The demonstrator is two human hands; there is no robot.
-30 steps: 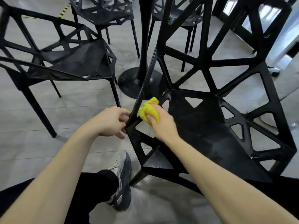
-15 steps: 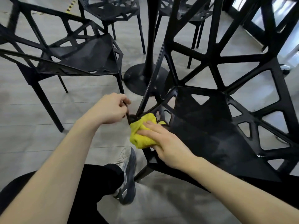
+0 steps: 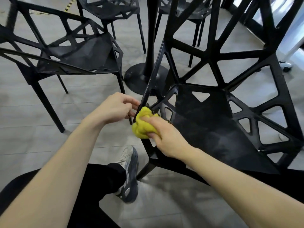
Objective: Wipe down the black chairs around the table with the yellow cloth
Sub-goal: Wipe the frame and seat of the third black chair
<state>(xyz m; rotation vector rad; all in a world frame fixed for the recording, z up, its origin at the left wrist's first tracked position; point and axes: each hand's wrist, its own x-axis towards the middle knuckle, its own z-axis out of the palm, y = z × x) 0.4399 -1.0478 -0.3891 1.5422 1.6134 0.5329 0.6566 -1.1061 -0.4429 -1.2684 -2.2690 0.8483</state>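
A black openwork chair fills the right half of the view, its seat facing me. My right hand grips a bunched yellow cloth and holds it against the chair's front left corner, where the thin armrest bar meets the seat. My left hand curls its fingers round that armrest bar just left of the cloth. A second black chair stands to the left, and two more black chairs are behind the table.
The table's black pedestal post and round base stand between the chairs. My grey shoe and black trouser leg are on the grey floor below my hands. Yellow-black tape marks the floor at the top left.
My right hand has slid the cloth down from the upper armrest bar to the seat's front corner and bunched it more tightly. My left hand kept its hold on the bar.
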